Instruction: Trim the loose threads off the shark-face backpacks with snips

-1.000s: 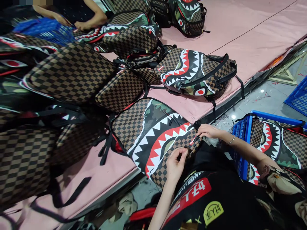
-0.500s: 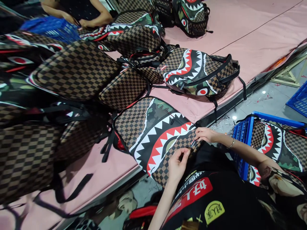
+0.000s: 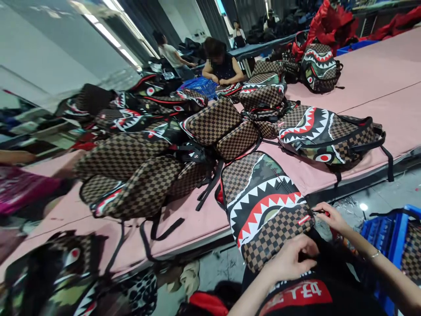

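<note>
– Where does the light come from?
– Bright strips (image 3: 104,33) shine at far left; the floor (image 3: 399,188) on the right has glare.
– Any blur?
– Yes, the near-left bag (image 3: 64,287) is smeared.

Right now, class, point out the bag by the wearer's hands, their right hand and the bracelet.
Bag (image 3: 266,210): head view, on its printed front.
Right hand (image 3: 332,218): head view, on its back.
Bracelet (image 3: 376,254): head view, on its band.

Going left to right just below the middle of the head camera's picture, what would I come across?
Magenta cloth → heap of checkered bags → shark-mouth backpack → right hand → blue crate. The left hand overlaps the backpack, so I've left it out.
</note>
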### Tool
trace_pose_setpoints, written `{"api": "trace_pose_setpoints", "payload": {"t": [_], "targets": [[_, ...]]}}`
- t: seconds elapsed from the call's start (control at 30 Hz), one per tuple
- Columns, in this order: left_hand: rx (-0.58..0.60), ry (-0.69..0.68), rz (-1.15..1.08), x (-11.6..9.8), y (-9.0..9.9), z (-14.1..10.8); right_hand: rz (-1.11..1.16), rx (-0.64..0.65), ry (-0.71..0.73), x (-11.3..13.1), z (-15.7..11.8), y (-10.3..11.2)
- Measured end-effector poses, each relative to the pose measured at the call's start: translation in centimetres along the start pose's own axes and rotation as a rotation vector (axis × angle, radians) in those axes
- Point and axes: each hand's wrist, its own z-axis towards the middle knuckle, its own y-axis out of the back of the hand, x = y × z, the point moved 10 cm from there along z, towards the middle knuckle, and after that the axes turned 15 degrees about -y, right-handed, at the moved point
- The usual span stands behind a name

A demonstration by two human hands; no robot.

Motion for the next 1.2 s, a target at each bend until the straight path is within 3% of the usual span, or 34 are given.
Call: {"api": "trace_pose_setpoints", "payload": {"t": [0.13,0.27,0.43,0.6,0.73,0.9,1.0,1.1,1.2], "targets": [[0.085,-0.121,0.098,-1.0,-0.5,0.8,0.136,-0.019,-0.164,-2.3,0.4,1.3],[-0.017,-0.041,0.224,0.8,0.7,0.6,0.216,-0.029,-0.300,-3.3,0.3,0.5],[-0.146,0.060,0.401,2.8,3.1,-0.9,0.203,-0.074,-0.351,-3.2,-1.4,-2.0],[-0.260,0.189,0.440,5.2,4.7,-3.8,0.165,0.127,-0.338,-2.2,-3.3,-4.6],[-0.397,0.269,0.482,6.5,5.9,-5.5,0.158,0.196,-0.359,-2.2,-2.1,-3.4],[-0.294,0.298,0.704,6.7,5.6,-3.3,0.086,0.325,-0.361,-1.9,-0.7,-2.8],[-0.236,0.281,0.753,7.1,4.9,-1.3,0.112,0.339,-0.365,-2.2,-0.8,-3.0],[-0.251,0.242,0.615,7.8,4.6,0.2,0.132,0.352,-0.335,-2.4,-1.1,-3.3],[-0.371,0.207,0.430,8.3,5.8,0.3,0.116,0.368,-0.297,-2.4,-1.5,-3.4]]}}
